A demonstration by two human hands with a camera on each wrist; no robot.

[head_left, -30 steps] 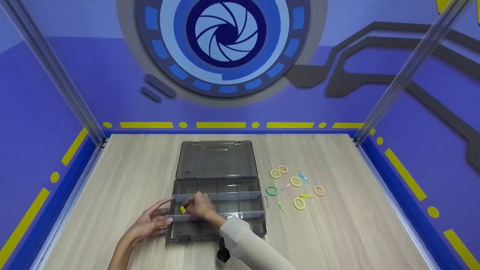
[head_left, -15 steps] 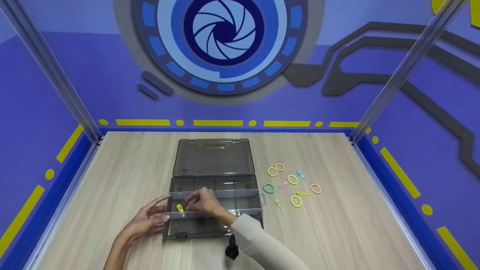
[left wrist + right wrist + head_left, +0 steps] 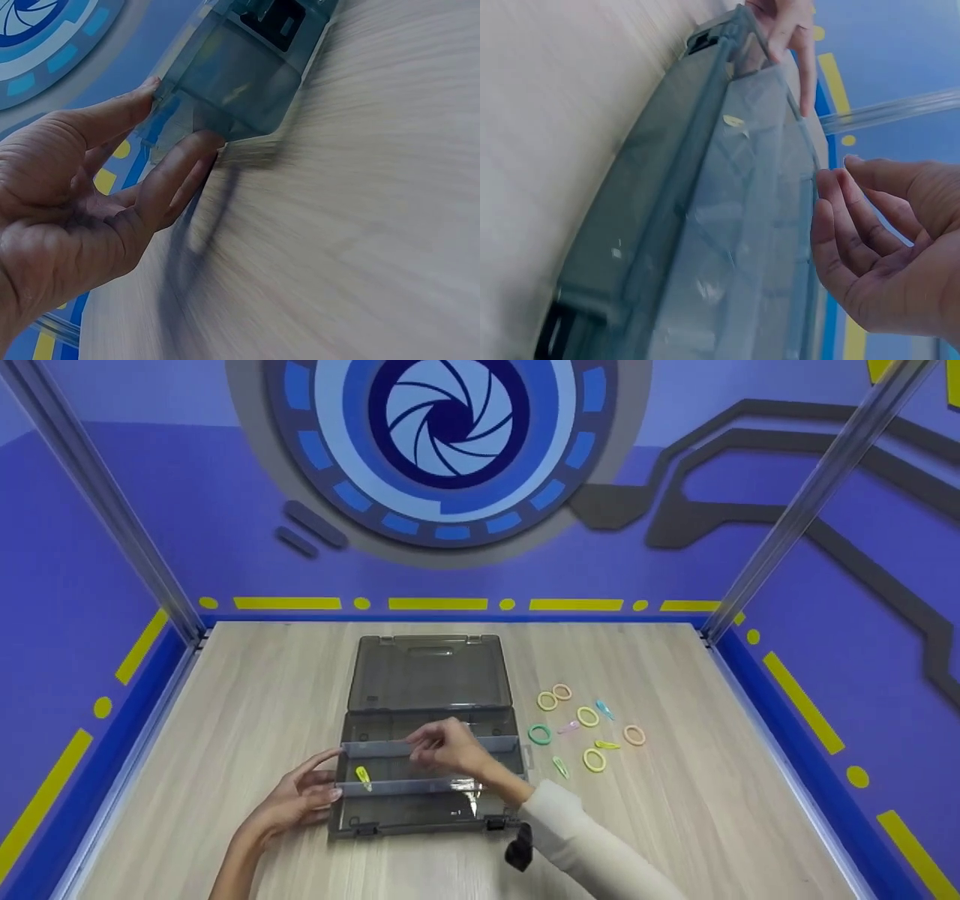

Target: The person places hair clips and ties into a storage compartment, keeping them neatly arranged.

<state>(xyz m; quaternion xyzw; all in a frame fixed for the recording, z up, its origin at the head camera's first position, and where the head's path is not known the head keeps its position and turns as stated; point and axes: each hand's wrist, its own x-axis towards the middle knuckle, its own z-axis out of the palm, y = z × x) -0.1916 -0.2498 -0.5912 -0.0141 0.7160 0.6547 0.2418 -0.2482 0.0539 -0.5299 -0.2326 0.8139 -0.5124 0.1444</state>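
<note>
A smoky see-through compartment box [image 3: 405,814] lies with its lid [image 3: 431,671] laid back. My left hand [image 3: 294,802] is at the box's left side, its extended fingers touching the wall. In the left wrist view, fingertips [image 3: 202,141] meet the box's end. A yellow snap hair clip [image 3: 363,775] rests in the left part of the middle row, leaning toward the front divider [image 3: 420,788]. Over that row, further right, is my right hand [image 3: 454,750]. Its fingers are loosely bent and hold nothing, as the right wrist view shows.
Right of the box lie several hair ties, among them a green one [image 3: 539,734] and a peach one [image 3: 634,735]. Between them are a blue clip [image 3: 604,709], a pink clip [image 3: 568,727], a green clip [image 3: 561,767] and another yellow clip [image 3: 608,745]. Panelled walls surround the table.
My right hand has let go of the yellow hair clip, leaving it in the middle row, and has moved up and right. My left hand has stayed at the box's side.
</note>
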